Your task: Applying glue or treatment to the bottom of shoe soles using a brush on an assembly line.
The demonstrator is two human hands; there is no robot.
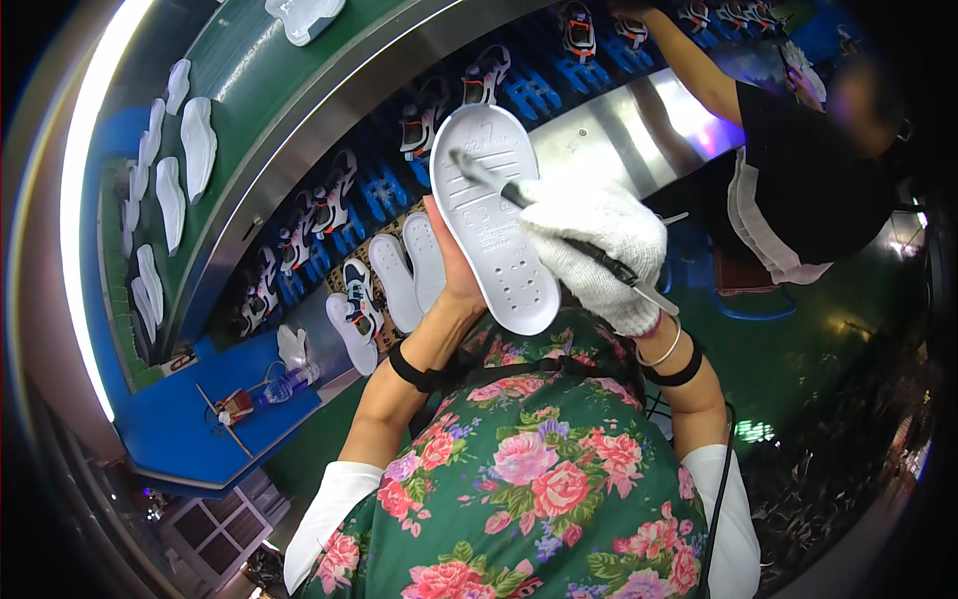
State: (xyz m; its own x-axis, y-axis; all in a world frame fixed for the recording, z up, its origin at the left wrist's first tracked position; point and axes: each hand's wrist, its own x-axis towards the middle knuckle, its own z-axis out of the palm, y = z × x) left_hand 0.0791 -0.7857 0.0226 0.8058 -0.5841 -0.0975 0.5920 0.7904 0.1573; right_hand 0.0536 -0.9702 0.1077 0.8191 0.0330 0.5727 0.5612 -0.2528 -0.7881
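A white foam shoe sole (491,225), with grooves and moulded marks at its far end and small holes at its near end, is held up in front of me. My left hand (457,262), bare, grips it from behind and along its left edge; most of those fingers are hidden. My right hand (599,245), in a white knitted glove, is closed around a dark-handled brush (486,176). The brush's tip is over the upper part of the sole; whether it touches is unclear. Just left of my left hand, more white soles (391,280) lean in a patterned box.
A green belt (254,110) carrying several white soles curves along the left. Shoe uppers (334,195) stand on blue holders beyond my hands. On a blue table (190,439) lie a clear bottle (289,383) and a stick. A co-worker in black (798,180) reaches across at right.
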